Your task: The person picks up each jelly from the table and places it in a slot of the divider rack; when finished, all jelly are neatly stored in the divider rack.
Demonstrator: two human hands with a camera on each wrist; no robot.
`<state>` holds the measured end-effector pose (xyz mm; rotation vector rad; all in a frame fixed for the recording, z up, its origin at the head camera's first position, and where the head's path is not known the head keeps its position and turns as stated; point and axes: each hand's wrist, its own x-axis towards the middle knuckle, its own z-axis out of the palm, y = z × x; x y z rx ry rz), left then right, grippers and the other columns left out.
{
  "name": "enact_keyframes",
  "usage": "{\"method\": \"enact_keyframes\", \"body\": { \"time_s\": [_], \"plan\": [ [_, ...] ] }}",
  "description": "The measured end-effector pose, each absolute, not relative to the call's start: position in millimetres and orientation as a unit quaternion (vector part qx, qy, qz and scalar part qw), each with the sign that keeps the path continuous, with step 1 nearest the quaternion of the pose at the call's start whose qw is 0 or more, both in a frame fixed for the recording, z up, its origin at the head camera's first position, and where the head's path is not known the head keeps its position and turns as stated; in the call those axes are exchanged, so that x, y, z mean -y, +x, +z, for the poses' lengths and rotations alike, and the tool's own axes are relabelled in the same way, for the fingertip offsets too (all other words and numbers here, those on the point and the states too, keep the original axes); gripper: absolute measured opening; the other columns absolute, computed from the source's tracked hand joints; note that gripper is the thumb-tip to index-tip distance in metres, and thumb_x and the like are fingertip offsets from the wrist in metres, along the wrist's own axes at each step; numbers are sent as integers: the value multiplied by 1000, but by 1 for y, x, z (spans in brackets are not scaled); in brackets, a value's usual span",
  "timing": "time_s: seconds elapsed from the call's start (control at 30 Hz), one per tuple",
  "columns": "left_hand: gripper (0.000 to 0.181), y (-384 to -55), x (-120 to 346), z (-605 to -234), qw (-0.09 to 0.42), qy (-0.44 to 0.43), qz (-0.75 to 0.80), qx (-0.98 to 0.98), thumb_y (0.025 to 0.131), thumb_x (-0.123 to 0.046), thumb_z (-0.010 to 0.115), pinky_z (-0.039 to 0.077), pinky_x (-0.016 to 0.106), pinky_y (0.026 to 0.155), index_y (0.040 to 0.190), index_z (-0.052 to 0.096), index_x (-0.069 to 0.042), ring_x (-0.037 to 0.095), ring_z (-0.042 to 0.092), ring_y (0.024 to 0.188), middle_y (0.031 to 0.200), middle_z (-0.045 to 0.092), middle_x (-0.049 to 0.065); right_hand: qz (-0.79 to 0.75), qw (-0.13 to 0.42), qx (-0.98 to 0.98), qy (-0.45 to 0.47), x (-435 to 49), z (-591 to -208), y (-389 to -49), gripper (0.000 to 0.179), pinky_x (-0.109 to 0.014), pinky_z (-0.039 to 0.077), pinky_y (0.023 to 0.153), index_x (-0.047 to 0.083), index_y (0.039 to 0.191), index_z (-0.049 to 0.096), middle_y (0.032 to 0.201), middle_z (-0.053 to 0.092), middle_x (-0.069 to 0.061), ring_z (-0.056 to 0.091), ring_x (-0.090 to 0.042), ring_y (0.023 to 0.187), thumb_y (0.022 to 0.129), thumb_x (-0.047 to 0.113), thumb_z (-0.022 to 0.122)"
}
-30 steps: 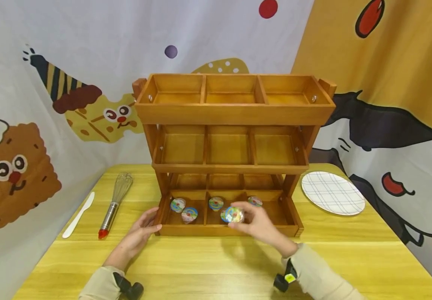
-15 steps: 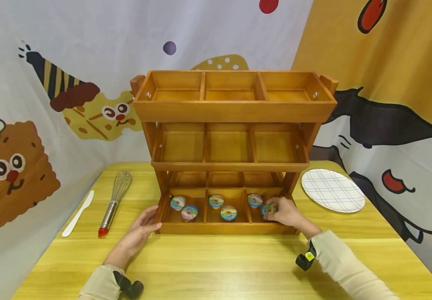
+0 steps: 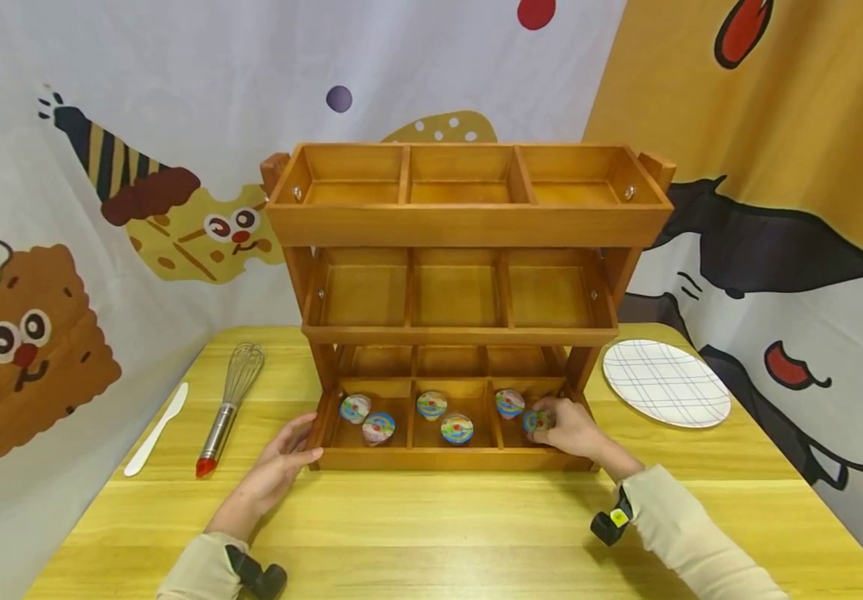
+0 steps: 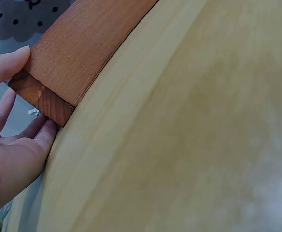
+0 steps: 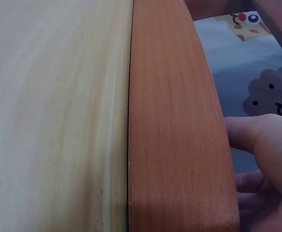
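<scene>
A three-tier wooden rack [image 3: 469,227] stands on the table, each tier split into three compartments. My left hand [image 3: 281,462] grips its lower left corner; in the left wrist view the thumb [image 4: 8,66] lies against the front board, with fingers along the side. My right hand [image 3: 570,429] pinches a small jelly cup [image 3: 533,422] in the bottom tier's right compartment, beside another jelly cup [image 3: 510,403]. Two cups sit in the middle compartment, such as one jelly cup [image 3: 457,428], and two in the left, including a jelly cup [image 3: 379,427]. The front board [image 5: 179,116] hides my right fingertips in the right wrist view.
Left of the rack lie a whisk [image 3: 231,408] with a red end and a white plastic knife [image 3: 157,429]. A white checked plate [image 3: 666,383] lies on the right. A printed curtain [image 3: 431,67] hangs behind the table [image 3: 431,533].
My right hand has moved right from the middle compartment, leaving a cup there, and now holds a cup in the right compartment. My left hand stays at the corner.
</scene>
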<state>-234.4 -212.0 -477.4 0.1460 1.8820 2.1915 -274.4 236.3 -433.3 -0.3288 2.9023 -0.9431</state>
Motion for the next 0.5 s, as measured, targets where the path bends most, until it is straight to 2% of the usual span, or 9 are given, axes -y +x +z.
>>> {"method": "enact_keyframes", "body": {
  "time_s": [0.1,0.23,0.27,0.4,0.47,0.5],
  "plan": [
    [67,-234,213,-477,123,54,750,-648,83,-3,53,1,51,110,138,15,-8,32,-1,136,148,1,16,-303,38,-946,-112,-236,-431,-276,48,-27,47,60,-2,112,55,93,64,-11,57,-14,73,72,19,70],
    [67,-236,214,-477,121,58,748,-650,84,-4,53,1,52,110,138,15,-9,33,-1,136,148,1,16,-294,30,-946,-131,-236,-429,-277,55,-24,43,55,-3,118,51,79,64,-8,52,-10,62,73,24,70],
    [67,-236,214,-477,120,58,749,-649,84,-4,53,1,52,110,138,15,-9,32,0,136,148,2,16,-289,20,-947,-137,-237,-428,-275,57,-24,42,55,-3,119,50,81,64,-8,52,-10,62,74,25,70],
    [64,-236,213,-478,114,46,750,-650,86,-9,51,5,51,110,138,14,-5,33,6,135,146,7,17,-280,-59,-946,-153,-240,-429,-257,57,-36,49,69,-2,120,50,100,63,-17,60,-23,81,74,25,69],
    [62,-233,211,-478,106,27,743,-660,89,-16,49,9,49,111,138,14,-2,32,10,134,144,12,18,-283,-100,-940,-160,-242,-432,-242,53,-43,48,78,-1,118,52,112,58,-19,58,-30,96,75,25,68],
    [61,-230,210,-478,104,19,736,-668,90,-20,48,11,49,110,137,15,-1,33,13,133,143,14,19,-287,-119,-936,-164,-244,-434,-234,50,-46,47,80,-1,117,53,113,58,-19,57,-33,99,76,24,68]
  ]
}}
